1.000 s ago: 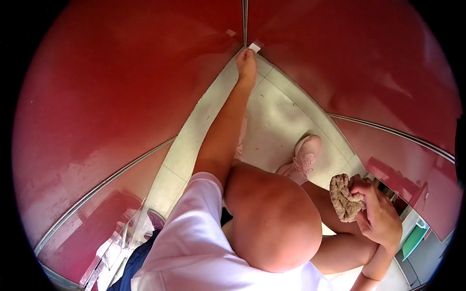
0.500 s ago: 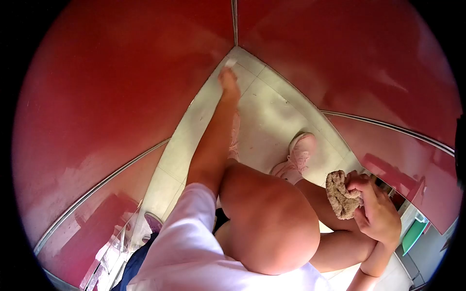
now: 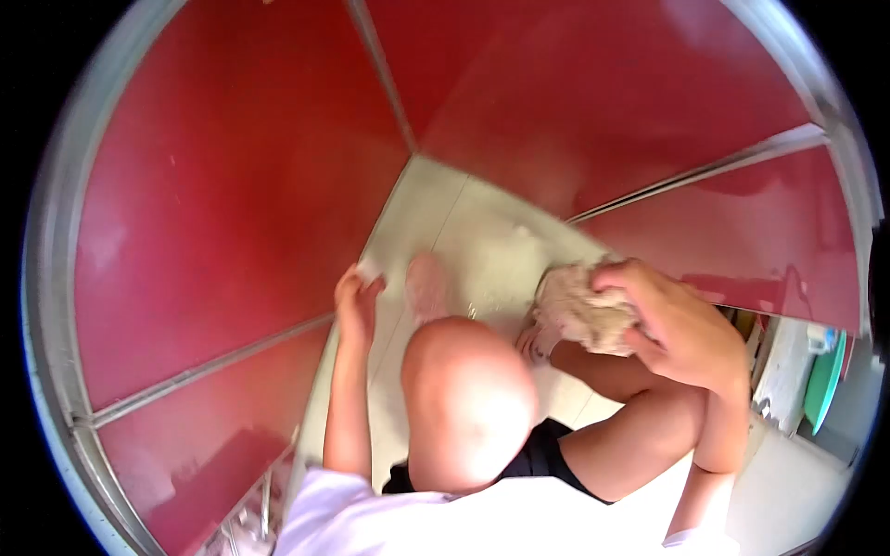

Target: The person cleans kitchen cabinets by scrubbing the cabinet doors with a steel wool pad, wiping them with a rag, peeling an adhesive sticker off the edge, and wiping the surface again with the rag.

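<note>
My right hand (image 3: pixel 681 320) grips a crumpled beige-brown cloth (image 3: pixel 584 310) with a towel-like nap, held up in front of my right shin and shoe. My left hand (image 3: pixel 358 301) is beside the lower edge of the red panel on the left, its fingers bent. A small white piece (image 3: pixel 369 272) shows at its fingertips, too blurred to name. Whether this hand touches the panel I cannot tell. My bent knee (image 3: pixel 468 398) rises between the two arms.
Glossy red panels (image 3: pixel 222 185) with metal trim meet in a corner ahead. Below lies a pale tiled floor (image 3: pixel 436 199) with wet-looking marks, and my pink shoe (image 3: pixel 426 287) stands on it. A green object (image 3: pixel 823 385) and shelf items are at the right.
My left hand has drawn back from the far floor corner towards me, beside the left panel. My right hand has brought the cloth up and inward. The view has shifted.
</note>
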Available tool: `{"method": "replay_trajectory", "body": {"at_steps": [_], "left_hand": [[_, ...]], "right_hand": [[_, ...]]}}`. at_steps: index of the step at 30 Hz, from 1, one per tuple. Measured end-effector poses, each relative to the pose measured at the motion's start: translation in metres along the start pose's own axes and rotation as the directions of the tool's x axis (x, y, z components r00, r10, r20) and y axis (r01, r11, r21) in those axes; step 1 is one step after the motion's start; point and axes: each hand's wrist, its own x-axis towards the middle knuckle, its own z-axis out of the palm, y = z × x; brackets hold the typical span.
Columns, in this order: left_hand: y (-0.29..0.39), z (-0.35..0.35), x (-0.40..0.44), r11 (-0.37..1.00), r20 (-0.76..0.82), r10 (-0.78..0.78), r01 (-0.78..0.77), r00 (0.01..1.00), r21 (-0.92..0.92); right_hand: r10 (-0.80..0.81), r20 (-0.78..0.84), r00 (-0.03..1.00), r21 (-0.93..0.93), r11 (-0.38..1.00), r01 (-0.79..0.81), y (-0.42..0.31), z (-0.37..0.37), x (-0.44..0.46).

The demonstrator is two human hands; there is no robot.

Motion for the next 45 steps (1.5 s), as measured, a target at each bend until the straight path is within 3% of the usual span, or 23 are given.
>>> {"method": "replay_trajectory", "body": {"at_steps": [3, 4, 5, 7, 8, 10, 12, 15, 17, 18, 20, 21, 23, 25, 27, 28, 29, 30, 32, 36, 38, 42, 45], "left_hand": [[0.053, 0.039, -0.039, 0.994, 0.01, 0.111, -0.111, 0.994, 0.011], [0.067, 0.046, -0.043, 0.984, 0.244, 0.178, -0.172, 0.953, -0.045], [0.082, 0.079, -0.056, 0.963, 0.238, 0.257, -0.268, 0.937, 0.016], [0.119, 0.121, -0.081, 0.925, 0.332, 0.367, -0.379, 0.869, -0.03], [0.127, 0.138, -0.095, 0.91, 0.375, 0.405, -0.407, 0.834, -0.079], [0.157, 0.183, -0.124, 0.87, 0.524, 0.441, -0.49, 0.729, -0.05], [0.178, 0.23, -0.141, 0.885, 0.627, 0.43, -0.442, 0.649, -0.148], [0.181, 0.29, -0.149, 0.927, 0.677, 0.374, -0.253, 0.633, -0.275], [0.159, 0.305, -0.141, 0.918, 0.756, 0.332, -0.007, 0.565, -0.397], [0.145, 0.306, -0.138, 0.893, 0.785, 0.307, 0.121, 0.539, -0.432], [0.123, 0.304, -0.132, 0.944, 0.815, 0.18, 0.137, 0.551, -0.301], [0.111, 0.296, -0.128, 0.961, 0.815, 0.137, 0.125, 0.563, -0.248], [0.1, 0.283, -0.126, 0.975, 0.813, 0.104, 0.105, 0.572, -0.198], [0.101, 0.276, -0.133, 0.981, 0.835, 0.12, 0.065, 0.537, -0.183], [0.109, 0.272, -0.133, 0.981, 0.902, 0.164, 0.028, 0.4, -0.191], [0.122, 0.27, -0.136, 0.996, 0.896, 0.076, -0.071, 0.437, -0.05], [0.123, 0.266, -0.132, 0.996, 0.889, 0.07, -0.087, 0.453, -0.034], [0.122, 0.265, -0.13, 0.993, 0.871, 0.075, -0.116, 0.486, -0.02], [0.125, 0.266, -0.128, 0.983, 0.828, 0.088, -0.184, 0.554, 0.019], [0.126, 0.261, -0.119, 0.986, 0.855, 0.07, -0.164, 0.514, 0.017], [0.123, 0.262, -0.119, 0.986, 0.85, 0.082, -0.168, 0.52, 0.008], [0.123, 0.273, -0.135, 0.996, 0.841, 0.024, -0.083, 0.541, 0.025], [0.114, 0.276, -0.135, 0.987, 0.857, 0.055, -0.158, 0.513, 0.031]], "right_hand": [[-0.137, -0.185, 0.973, 0.066, 0.986, 0.151, 0.01, -0.003, -0.013], [-0.135, -0.228, 0.964, 0.113, 0.98, 0.164, 0.016, -0.002, -0.015], [-0.132, -0.265, 0.955, 0.099, 0.982, 0.163, 0.028, 0.001, -0.016], [-0.289, -0.545, 0.787, 0.083, 0.915, 0.394, 0.029, -0.001, -0.027], [-0.156, -0.586, 0.795, 0.215, 0.916, 0.338, 0.02, -0.007, -0.044], [-0.365, -0.796, 0.483, -0.179, 0.904, 0.389, 0.008, -0.018, -0.064], [-0.57, -0.811, 0.128, -0.499, 0.79, 0.356, -0.005, -0.055, -0.082], [-0.503, -0.819, -0.275, -0.56, 0.805, 0.196, -0.027, -0.121, -0.084], [-0.569, -0.796, -0.207, -0.554, 0.822, -0.13, -0.025, -0.156, -0.085], [-0.564, -0.802, -0.196, -0.548, 0.826, -0.13, -0.023, -0.164, -0.084], [-0.39, -0.873, 0.295, -0.436, 0.893, -0.11, -0.011, -0.172, -0.076], [-0.457, -0.813, 0.36, -0.51, 0.858, -0.063, -0.002, -0.173, -0.071], [-0.668, -0.743, 0.029, -0.663, 0.731, -0.16, -0.007, -0.174, -0.075], [-0.472, -0.874, -0.114, -0.472, 0.881, -0.029, -0.011, -0.144, -0.085], [-0.145, -0.988, 0.049, -0.119, 0.932, 0.343, -0.02, -0.095, -0.094], [-0.081, -0.991, 0.107, -0.015, 0.858, 0.513, -0.023, -0.073, -0.083], [0.005, -0.917, 0.399, 0.29, 0.694, 0.659, -0.019, -0.051, -0.075], [0.014, -0.748, 0.663, 0.595, 0.457, 0.661, -0.009, -0.03, -0.065], [0.179, -0.489, 0.854, 0.808, 0.462, 0.366, 0.007, 0.003, -0.049], [0.049, -0.415, 0.908, 0.838, 0.41, 0.361, 0.001, 0.005, -0.044], [-0.046, -0.535, 0.843, 0.698, 0.538, 0.473, -0.008, 0.005, -0.05], [-0.104, -0.487, 0.867, 0.637, 0.637, 0.434, -0.005, -0.008, -0.063], [-0.074, -0.523, 0.849, 0.68, 0.565, 0.468, -0.008, -0.014, -0.068]]}}
